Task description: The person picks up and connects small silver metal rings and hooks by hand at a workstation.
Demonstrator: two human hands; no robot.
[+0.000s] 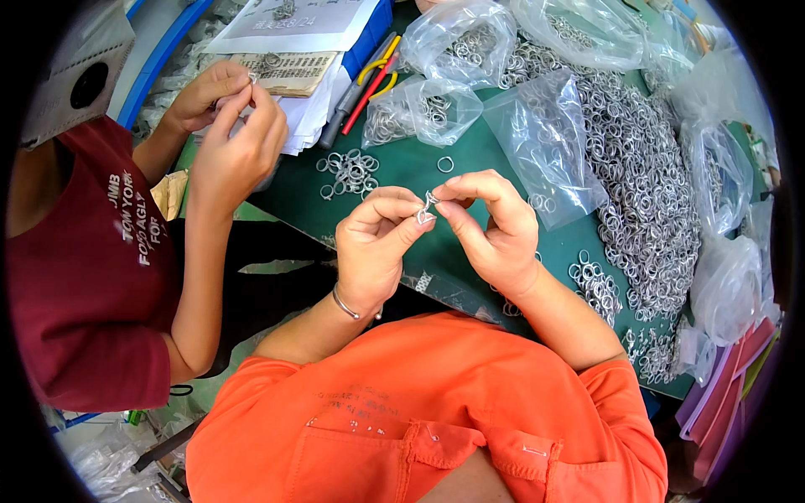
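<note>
Two hands meet in the middle of the frame: the left hand (pixel 373 243) and right hand (pixel 495 226) each pinch tight on small shiny metal rings (pixel 427 208). More round rings (pixel 646 193) lie heaped on the green desk (pixel 419 168), beside crinkly clear bags (pixel 545 142).

The small metal piece (pixel 427 207) pinched between both hands' fingers (pixel 401 220) is too tiny (and half covered) to identify.

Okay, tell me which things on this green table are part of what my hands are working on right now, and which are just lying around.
In hand:
- small metal ring piece, pinched between left hand and right hand
- loose metal rings
- big ring heap

Lying about:
- clear plastic bags
- red-and-yellow-handled tools
- paper stack
- coloured folders
</note>
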